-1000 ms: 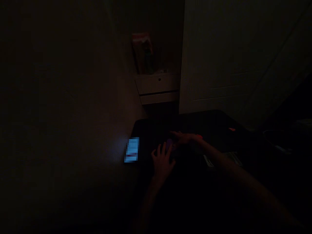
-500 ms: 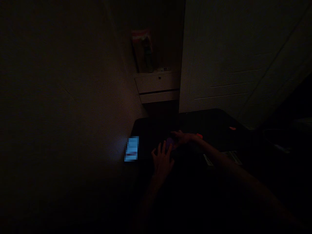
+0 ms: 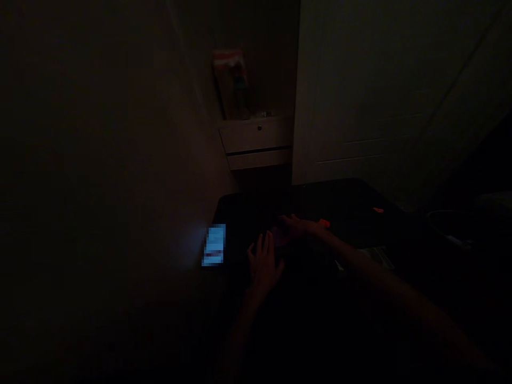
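The room is very dark. My left hand (image 3: 264, 264) lies over the black table (image 3: 336, 194) with its fingers stretched out and slightly spread. Its fingertips are at the left edge of a small purple object (image 3: 279, 237), whose kind I cannot make out. From the right my right hand (image 3: 295, 228) reaches in, its fingers curved around that object. A bright red-orange piece (image 3: 324, 223) shows just behind my right wrist. Shadow hides the undersides of both hands.
A lit phone (image 3: 214, 245) rests at the table's left edge by the wall. Printed paper (image 3: 378, 257) lies partly under my right forearm. A small orange piece (image 3: 378, 210) is at the far right. Behind stand a drawer unit (image 3: 259, 140) and a pale panel (image 3: 344, 106).
My left fingers have drawn slightly back from the purple object, which now sits closer in my right hand. The view has shifted slightly and looks dimmer.
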`<state>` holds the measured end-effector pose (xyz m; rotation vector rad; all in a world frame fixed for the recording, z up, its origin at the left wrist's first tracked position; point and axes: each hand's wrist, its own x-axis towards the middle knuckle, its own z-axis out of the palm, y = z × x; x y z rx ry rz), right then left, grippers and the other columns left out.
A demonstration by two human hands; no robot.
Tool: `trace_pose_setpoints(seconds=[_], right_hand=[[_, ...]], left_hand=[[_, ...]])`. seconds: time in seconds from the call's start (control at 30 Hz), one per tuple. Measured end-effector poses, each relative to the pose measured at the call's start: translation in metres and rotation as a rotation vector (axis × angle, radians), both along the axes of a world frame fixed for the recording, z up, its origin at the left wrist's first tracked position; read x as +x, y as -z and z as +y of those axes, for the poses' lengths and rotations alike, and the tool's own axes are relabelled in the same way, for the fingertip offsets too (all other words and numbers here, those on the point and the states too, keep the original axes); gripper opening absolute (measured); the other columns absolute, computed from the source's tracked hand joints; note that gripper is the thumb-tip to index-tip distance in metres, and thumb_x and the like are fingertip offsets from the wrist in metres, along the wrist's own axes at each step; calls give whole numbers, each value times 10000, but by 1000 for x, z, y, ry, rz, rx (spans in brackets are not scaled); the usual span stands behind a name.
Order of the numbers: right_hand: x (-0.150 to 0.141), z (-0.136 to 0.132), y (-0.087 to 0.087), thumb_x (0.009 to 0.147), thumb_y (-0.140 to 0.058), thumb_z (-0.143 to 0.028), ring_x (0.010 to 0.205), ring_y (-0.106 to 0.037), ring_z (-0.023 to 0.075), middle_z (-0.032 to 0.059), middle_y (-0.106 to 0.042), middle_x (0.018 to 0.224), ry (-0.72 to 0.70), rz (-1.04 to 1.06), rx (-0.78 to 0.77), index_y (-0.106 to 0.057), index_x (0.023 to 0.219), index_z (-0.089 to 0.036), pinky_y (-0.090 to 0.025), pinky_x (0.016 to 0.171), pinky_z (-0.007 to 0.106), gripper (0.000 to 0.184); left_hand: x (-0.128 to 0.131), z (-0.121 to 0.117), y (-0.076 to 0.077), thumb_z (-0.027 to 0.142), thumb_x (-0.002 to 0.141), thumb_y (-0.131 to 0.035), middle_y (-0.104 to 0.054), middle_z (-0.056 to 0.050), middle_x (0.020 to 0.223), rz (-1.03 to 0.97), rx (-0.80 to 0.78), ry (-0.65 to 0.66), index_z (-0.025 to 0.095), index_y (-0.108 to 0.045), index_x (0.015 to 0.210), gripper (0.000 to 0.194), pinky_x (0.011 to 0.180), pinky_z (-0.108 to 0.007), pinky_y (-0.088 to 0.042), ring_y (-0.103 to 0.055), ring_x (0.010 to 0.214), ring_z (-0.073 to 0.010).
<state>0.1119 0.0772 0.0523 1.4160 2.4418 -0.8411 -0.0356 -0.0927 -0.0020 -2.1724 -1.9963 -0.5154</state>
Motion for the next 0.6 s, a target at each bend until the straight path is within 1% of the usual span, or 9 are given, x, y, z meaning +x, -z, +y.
trace_pose_setpoints(seconds=[0.1,0.2,0.33,0.47,0.6], right_hand=[[4,1,1,704,-846,-494,1461,-387,431,228,-248,1652,-33,7,13,-152,1644,-275,-425,1097,537,1188],[10,5,3,717,-833,-545,1497,-331,413,203,-248,1662,-97,59,0,-156,1647,-269,-381,1149,532,1183],[13,10,6,634,-861,-629,1528,-233,448,215,-167,1691,-106,95,-48,-121,1653,-257,-326,1173,581,1313],[9,10,7,567,-879,-650,1528,-204,475,201,-116,1706,-108,54,-43,-62,1655,-274,-310,1167,612,1412],[6,12,5,528,-878,-683,1528,-185,489,225,-57,1707,-110,19,-62,-55,1657,-241,-310,1169,602,1466]], left_hand=[[-2,0,1,398,907,-556,-294,-80,1675,21,3,20,171,-284,1606,784,1166,-543,-275,-281,1524,-303],[-4,0,3,375,908,-559,-317,-72,1667,45,4,37,189,-301,1601,763,1154,-549,-290,-281,1525,-308],[-5,0,3,345,902,-565,-312,-63,1667,50,-7,41,204,-322,1593,746,1146,-561,-293,-282,1526,-312],[-5,0,1,332,904,-555,-291,-51,1672,49,-21,46,187,-329,1587,734,1155,-563,-285,-260,1538,-301],[-4,0,0,328,904,-540,-275,-56,1676,57,-36,48,164,-318,1589,738,1164,-564,-278,-232,1550,-295]])
